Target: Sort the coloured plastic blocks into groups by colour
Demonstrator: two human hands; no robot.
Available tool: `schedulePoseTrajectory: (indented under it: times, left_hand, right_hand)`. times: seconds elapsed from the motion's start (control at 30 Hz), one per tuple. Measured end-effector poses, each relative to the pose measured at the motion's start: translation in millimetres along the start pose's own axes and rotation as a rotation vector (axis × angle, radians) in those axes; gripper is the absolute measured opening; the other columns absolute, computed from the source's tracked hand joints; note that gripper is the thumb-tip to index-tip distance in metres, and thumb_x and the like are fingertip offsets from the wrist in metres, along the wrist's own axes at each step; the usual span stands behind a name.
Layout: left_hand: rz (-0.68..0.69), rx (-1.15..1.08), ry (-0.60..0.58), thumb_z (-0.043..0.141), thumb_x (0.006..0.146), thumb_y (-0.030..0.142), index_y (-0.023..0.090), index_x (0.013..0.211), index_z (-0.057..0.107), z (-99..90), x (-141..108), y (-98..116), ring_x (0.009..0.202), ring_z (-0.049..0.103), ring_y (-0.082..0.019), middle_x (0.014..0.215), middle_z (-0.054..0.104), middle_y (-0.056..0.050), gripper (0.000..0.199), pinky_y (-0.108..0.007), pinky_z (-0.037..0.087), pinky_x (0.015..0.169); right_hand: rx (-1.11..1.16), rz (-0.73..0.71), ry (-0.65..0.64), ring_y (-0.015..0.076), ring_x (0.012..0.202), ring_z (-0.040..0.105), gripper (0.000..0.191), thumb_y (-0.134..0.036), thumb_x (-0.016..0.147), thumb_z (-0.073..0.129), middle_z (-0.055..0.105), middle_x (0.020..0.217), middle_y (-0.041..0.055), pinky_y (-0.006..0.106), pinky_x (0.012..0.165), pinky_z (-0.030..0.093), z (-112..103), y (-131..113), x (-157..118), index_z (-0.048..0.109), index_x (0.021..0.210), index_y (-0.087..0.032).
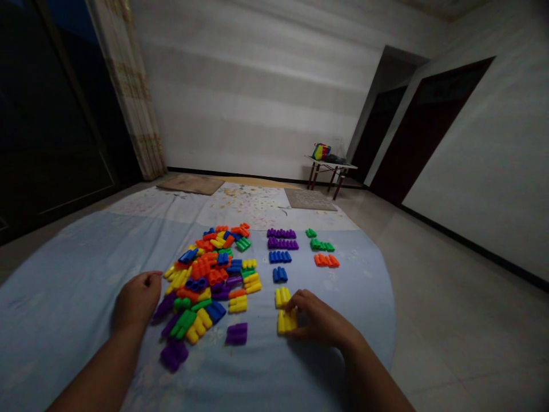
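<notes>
My right hand [315, 317] has its thumb and fingers closed around a yellow toy building block [283, 323], which lies on the cloth at the near end of a column of blocks. Just beyond it sits another yellow block [282, 297], close to my fingertips. My left hand [138, 298] rests on the cloth at the left edge of a mixed block pile [206, 266]. Its fingers are curled in, and no block shows in them. The pile holds purple, green, yellow, blue and orange pieces. A lone purple block [237, 334] lies between the pile and my right hand.
Blue blocks [280, 257] and purple blocks [282, 234] continue the column away from me. Farther right lie green blocks [322, 245] and an orange piece [326, 261]. Two flat boards [191, 184] [310, 198] are at the far edge. A small table [330, 162] stands by the wall.
</notes>
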State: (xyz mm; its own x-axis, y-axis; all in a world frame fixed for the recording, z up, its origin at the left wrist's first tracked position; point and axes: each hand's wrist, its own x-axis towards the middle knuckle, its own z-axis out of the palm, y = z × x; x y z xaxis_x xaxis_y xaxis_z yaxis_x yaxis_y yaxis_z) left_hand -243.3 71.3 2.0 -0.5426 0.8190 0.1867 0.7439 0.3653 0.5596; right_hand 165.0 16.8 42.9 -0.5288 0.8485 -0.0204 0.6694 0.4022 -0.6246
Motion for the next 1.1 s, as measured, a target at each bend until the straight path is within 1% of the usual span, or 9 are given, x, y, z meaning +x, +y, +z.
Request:
schedulePoseTrajectory:
  times: [0.13, 0.3, 0.4, 0.47, 0.6, 0.73, 0.87, 0.97, 1.1]
  left_hand:
    - [0.000, -0.004, 0.002, 0.035, 0.081, 0.038, 0.017, 0.097, 0.064, 2.2, 1, -1, 0.091, 0.058, -0.022, 0.100, 0.066, -0.010, 0.040, -0.028, 0.042, 0.073]
    - [-0.010, -0.011, 0.006, 0.035, 0.081, 0.037, 0.019, 0.097, 0.065, 0.8, -1, 0, 0.090, 0.058, -0.022, 0.100, 0.066, -0.009, 0.038, -0.028, 0.041, 0.073]
    - [-0.001, -0.012, 0.007, 0.035, 0.080, 0.034, 0.018, 0.097, 0.065, -1.1, -2, 2, 0.090, 0.058, -0.021, 0.101, 0.066, -0.009, 0.038, -0.027, 0.041, 0.073]
    - [0.009, -0.017, 0.012, 0.036, 0.080, 0.034, 0.017, 0.097, 0.065, -1.8, -3, 2, 0.088, 0.058, -0.020, 0.100, 0.066, -0.009, 0.038, -0.027, 0.041, 0.072]
    - [0.023, -0.020, 0.034, 0.036, 0.081, 0.035, 0.017, 0.095, 0.066, -0.5, -3, 1, 0.085, 0.059, -0.021, 0.097, 0.067, -0.010, 0.037, -0.027, 0.042, 0.070]
    - [0.040, -0.012, 0.036, 0.036, 0.082, 0.034, 0.017, 0.096, 0.065, 3.6, 0, -3, 0.089, 0.058, -0.021, 0.101, 0.067, -0.010, 0.037, -0.027, 0.042, 0.072]
    - [0.056, 0.003, 0.042, 0.035, 0.082, 0.036, 0.015, 0.095, 0.066, 7.6, 2, -7, 0.088, 0.059, -0.022, 0.098, 0.067, -0.012, 0.039, -0.028, 0.042, 0.070]
    - [0.071, -0.010, 0.056, 0.033, 0.083, 0.034, 0.016, 0.094, 0.066, 8.1, 2, -8, 0.089, 0.059, -0.022, 0.099, 0.067, -0.012, 0.039, -0.028, 0.043, 0.071]
    - [0.059, -0.009, 0.052, 0.034, 0.083, 0.034, 0.017, 0.095, 0.066, 5.4, 0, -4, 0.091, 0.059, -0.022, 0.100, 0.067, -0.011, 0.038, -0.029, 0.043, 0.073]
  right_hand:
    - [0.004, 0.039, 0.008, 0.0173, 0.092, 0.052, 0.043, -0.026, 0.060, 0.077, 0.055, 0.102, 0.0027, 0.028, 0.083, 0.043, -1, 2, -1, 0.060, 0.100, -0.022]
    - [0.026, 0.021, -0.006, 0.0156, 0.090, 0.053, 0.033, -0.020, 0.066, 0.070, 0.055, 0.099, 0.0022, 0.027, 0.082, 0.043, 2, 6, 0, 0.062, 0.097, -0.022]
    - [0.036, 0.008, -0.006, 0.0160, 0.090, 0.054, 0.032, -0.023, 0.066, 0.071, 0.056, 0.099, 0.0021, 0.027, 0.082, 0.044, 1, 6, 1, 0.063, 0.097, -0.023]
    - [0.045, 0.006, 0.035, 0.0159, 0.089, 0.054, 0.032, -0.027, 0.068, 0.070, 0.056, 0.099, 0.0022, 0.028, 0.080, 0.044, -1, 7, 4, 0.062, 0.099, -0.023]
    - [0.021, 0.037, 0.163, 0.0160, 0.088, 0.055, 0.034, -0.031, 0.073, 0.066, 0.056, 0.100, 0.0035, 0.029, 0.078, 0.046, -4, 12, 16, 0.059, 0.105, -0.023]
    - [0.003, 0.025, 0.158, 0.0167, 0.093, 0.055, 0.037, -0.027, 0.073, 0.066, 0.056, 0.104, 0.0046, 0.030, 0.084, 0.045, 0, 17, 29, 0.058, 0.109, -0.022]
    - [0.001, 0.058, 0.154, 0.0167, 0.091, 0.056, 0.033, -0.027, 0.074, 0.066, 0.058, 0.102, 0.0049, 0.030, 0.084, 0.044, 6, 19, 34, 0.060, 0.105, -0.020]
    - [-0.003, 0.085, 0.184, 0.0167, 0.090, 0.056, 0.031, -0.025, 0.074, 0.065, 0.058, 0.099, 0.0048, 0.030, 0.083, 0.044, 8, 18, 36, 0.061, 0.104, -0.019]
    - [0.005, 0.090, 0.262, 0.0162, 0.086, 0.055, 0.030, -0.026, 0.073, 0.065, 0.058, 0.098, 0.0049, 0.029, 0.079, 0.044, 9, 21, 35, 0.061, 0.101, -0.018]
